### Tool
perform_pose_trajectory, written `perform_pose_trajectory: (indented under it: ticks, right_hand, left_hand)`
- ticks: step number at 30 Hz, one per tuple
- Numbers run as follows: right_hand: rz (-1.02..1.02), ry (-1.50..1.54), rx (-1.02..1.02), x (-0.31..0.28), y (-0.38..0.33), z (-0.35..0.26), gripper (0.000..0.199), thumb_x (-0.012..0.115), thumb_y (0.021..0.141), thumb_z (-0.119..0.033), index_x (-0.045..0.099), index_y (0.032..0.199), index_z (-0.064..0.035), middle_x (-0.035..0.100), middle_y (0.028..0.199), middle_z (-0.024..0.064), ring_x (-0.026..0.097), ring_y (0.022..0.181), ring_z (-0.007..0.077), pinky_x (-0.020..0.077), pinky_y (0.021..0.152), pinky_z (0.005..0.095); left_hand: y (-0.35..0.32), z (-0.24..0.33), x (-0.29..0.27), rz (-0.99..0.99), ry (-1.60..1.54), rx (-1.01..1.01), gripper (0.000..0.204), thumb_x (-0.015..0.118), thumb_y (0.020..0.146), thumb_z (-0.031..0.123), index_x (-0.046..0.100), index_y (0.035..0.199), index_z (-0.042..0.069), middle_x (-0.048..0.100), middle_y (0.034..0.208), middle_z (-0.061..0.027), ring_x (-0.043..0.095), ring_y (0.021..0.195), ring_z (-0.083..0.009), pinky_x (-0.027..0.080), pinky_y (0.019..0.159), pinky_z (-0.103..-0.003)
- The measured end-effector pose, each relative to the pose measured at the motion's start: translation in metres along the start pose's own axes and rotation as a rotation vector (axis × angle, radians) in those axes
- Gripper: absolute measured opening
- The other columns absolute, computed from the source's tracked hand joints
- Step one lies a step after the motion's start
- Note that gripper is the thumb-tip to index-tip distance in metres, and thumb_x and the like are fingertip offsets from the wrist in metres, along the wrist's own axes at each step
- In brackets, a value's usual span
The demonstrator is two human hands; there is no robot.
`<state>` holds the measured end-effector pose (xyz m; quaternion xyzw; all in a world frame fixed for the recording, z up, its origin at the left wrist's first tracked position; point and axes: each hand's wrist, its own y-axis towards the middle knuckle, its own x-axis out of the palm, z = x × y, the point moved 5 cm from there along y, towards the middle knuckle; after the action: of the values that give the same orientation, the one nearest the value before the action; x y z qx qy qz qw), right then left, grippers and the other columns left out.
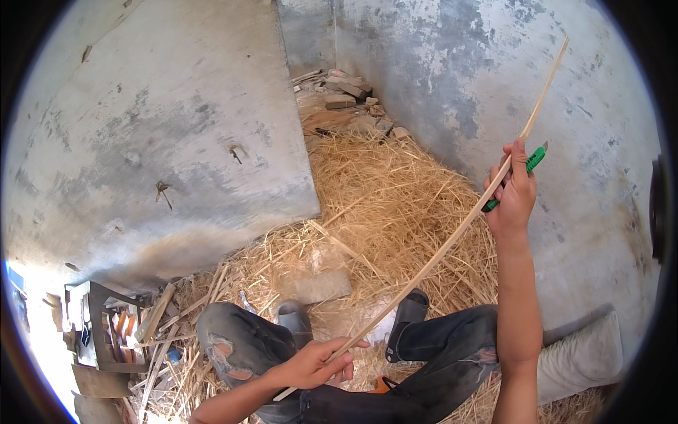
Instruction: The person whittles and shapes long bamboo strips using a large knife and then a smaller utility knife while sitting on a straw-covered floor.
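Observation:
A long, thin, pale wooden strip (448, 246) runs slantwise across the view, from near my lap up to the far right. My left hand (315, 364) is closed round its lower part, just above my knees. Higher up on the right, my right hand (515, 194) grips the strip with its fingers. That same hand also holds a green utility knife (536, 159), whose blade tip points up and away. The middle of the knife is hidden behind the hand.
Straw-like shavings (395, 191) cover the floor around my feet. A block (323, 285) lies before my shoes. Broken bricks (346, 90) are heaped in the far corner. A dark-framed stand (90, 318) is at left, a pale rolled sack (586, 353) at right. Walls (212, 106) enclose both sides.

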<state>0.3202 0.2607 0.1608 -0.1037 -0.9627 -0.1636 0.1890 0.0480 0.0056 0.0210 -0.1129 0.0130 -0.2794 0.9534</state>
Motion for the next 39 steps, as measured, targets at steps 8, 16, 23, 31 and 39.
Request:
perform_pose_trajectory:
  ticks: [8,16,23,31,39]
  right_hand:
    - [-0.417,-0.329,0.165,0.059,-0.069,0.030,0.024,0.070,0.098,-0.027,0.067,0.109,-0.0063,0.043,0.057,-0.0092,0.038,0.049,0.0009,0.0287,0.045,0.0204]
    - [-0.741,-0.516,0.127,0.080,-0.113,0.027,0.034,0.064,0.101,-0.030,0.057,0.116,-0.0002,0.051,0.084,0.0016,0.047,0.074,0.0107,0.0431,0.067,0.0291]
    - [-0.905,-0.729,-0.168,0.066,-0.095,0.031,0.030,0.052,0.106,-0.027,0.059,0.115,0.0008,0.056,0.086,0.0065,0.054,0.078,0.0142,0.0458,0.072,0.0318]
    - [-0.700,-0.759,-0.017,0.070,-0.087,0.040,0.028,0.058,0.104,-0.027,0.065,0.102,0.0002,0.049,0.058,0.0034,0.048,0.053,0.0096,0.0395,0.051,0.0304]
    - [-0.739,-0.930,-0.188,0.078,-0.093,0.028,0.025,0.060,0.102,-0.028,0.065,0.097,-0.0039,0.055,0.058,0.0139,0.054,0.048,0.0245,0.0410,0.049,0.0377]
  left_hand:
    - [0.018,0.050,-0.026,0.156,0.030,0.119,0.043,0.040,0.111,0.028,0.045,0.146,0.003,0.060,0.073,0.0006,0.049,0.051,-0.0036,0.040,0.048,-0.020]
    - [0.041,0.060,-0.052,0.249,-0.068,0.222,0.046,0.038,0.111,0.029,0.040,0.150,0.004,0.057,0.070,-0.0006,0.046,0.048,-0.0037,0.037,0.046,-0.020]
    - [0.022,0.039,-0.060,0.295,-0.360,0.190,0.050,0.040,0.110,0.027,0.035,0.154,0.004,0.035,0.061,0.0058,0.032,0.051,-0.0035,0.027,0.047,-0.022]
    - [0.026,0.020,-0.052,0.277,-0.312,0.127,0.051,0.043,0.110,0.024,0.035,0.154,0.001,0.030,0.063,0.0048,0.028,0.050,-0.0057,0.027,0.047,-0.023]
    - [0.029,0.024,-0.043,0.237,-0.292,0.122,0.052,0.041,0.110,0.024,0.033,0.155,-0.001,0.030,0.062,0.0049,0.030,0.049,-0.0057,0.026,0.046,-0.023]
